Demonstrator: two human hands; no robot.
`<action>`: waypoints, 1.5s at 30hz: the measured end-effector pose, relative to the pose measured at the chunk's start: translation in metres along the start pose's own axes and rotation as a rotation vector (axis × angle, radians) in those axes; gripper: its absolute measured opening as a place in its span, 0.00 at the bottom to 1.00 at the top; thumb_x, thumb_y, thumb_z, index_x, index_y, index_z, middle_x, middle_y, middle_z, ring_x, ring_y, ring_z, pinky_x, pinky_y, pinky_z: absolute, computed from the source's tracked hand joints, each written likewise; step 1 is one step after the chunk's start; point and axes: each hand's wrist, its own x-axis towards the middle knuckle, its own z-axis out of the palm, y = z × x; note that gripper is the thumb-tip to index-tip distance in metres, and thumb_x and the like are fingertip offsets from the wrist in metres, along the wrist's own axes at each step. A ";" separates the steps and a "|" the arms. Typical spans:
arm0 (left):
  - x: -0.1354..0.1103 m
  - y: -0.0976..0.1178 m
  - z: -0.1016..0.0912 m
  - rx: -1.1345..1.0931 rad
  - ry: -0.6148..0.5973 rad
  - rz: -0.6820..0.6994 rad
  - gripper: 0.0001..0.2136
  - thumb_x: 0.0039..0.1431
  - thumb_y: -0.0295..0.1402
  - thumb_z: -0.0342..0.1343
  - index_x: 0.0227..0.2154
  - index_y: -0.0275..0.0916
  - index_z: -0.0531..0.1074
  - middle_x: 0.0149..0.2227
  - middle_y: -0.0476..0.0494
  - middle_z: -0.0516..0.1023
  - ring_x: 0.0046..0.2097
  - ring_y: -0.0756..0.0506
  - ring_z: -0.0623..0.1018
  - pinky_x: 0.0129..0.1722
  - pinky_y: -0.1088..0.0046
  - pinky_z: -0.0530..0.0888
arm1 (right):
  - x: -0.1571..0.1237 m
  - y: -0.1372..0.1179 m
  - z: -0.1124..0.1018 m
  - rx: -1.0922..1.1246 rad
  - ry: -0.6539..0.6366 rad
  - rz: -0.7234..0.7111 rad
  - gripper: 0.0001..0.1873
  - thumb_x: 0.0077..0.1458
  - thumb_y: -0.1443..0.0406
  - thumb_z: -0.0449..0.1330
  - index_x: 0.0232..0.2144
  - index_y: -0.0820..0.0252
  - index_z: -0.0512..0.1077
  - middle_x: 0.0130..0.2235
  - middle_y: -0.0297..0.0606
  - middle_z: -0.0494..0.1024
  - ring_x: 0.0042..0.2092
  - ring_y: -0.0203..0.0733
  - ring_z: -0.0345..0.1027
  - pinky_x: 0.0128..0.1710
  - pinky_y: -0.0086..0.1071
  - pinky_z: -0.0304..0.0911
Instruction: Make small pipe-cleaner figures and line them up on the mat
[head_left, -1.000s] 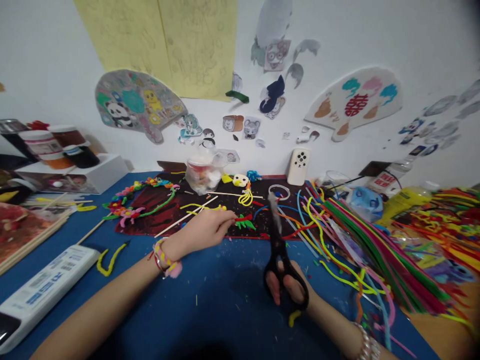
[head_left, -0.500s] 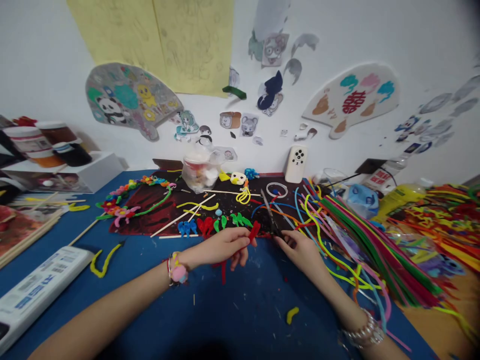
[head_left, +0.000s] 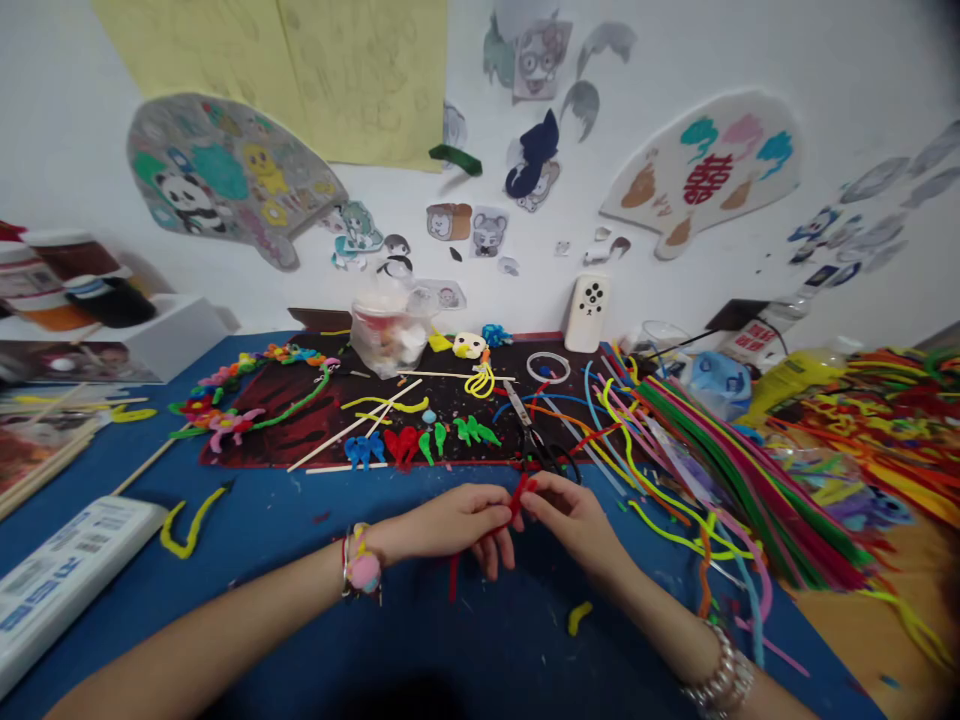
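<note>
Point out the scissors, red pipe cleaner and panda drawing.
scissors point(head_left: 523, 420), head view, on the blades
red pipe cleaner point(head_left: 517, 497), head view, on the upper end between the hands
panda drawing point(head_left: 187, 203), head view, on its face

Only clear read: the red 囍 double-happiness character point(head_left: 707, 178), painted on the fan-shaped wall board point(head_left: 742, 200). The white box point(head_left: 71, 570) at lower left carries a barcode point(head_left: 94, 541) and large blue lettering point(head_left: 37, 590), too skewed to read reliably. The white label point(head_left: 750, 340) at far right has red print, too small to make out.
</note>
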 end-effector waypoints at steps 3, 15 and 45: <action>-0.001 0.002 -0.001 0.070 0.050 0.020 0.10 0.60 0.38 0.42 0.32 0.37 0.61 0.26 0.49 0.72 0.21 0.54 0.72 0.22 0.79 0.65 | 0.001 -0.002 -0.003 0.061 0.048 0.048 0.11 0.48 0.57 0.61 0.27 0.60 0.69 0.25 0.31 0.70 0.27 0.33 0.62 0.31 0.28 0.59; -0.007 0.013 0.003 0.645 0.145 0.128 0.11 0.59 0.32 0.40 0.25 0.37 0.65 0.23 0.53 0.64 0.24 0.54 0.64 0.24 0.80 0.61 | 0.005 0.005 -0.001 0.154 0.153 0.038 0.11 0.46 0.59 0.63 0.28 0.60 0.69 0.25 0.31 0.71 0.23 0.31 0.62 0.25 0.26 0.60; -0.021 0.009 0.001 0.958 0.190 0.595 0.13 0.63 0.32 0.42 0.46 0.41 0.68 0.37 0.45 0.77 0.37 0.50 0.75 0.39 0.74 0.69 | 0.015 0.005 -0.040 0.537 0.429 -0.021 0.14 0.53 0.56 0.55 0.21 0.57 0.64 0.13 0.21 0.50 0.14 0.27 0.40 0.14 0.23 0.47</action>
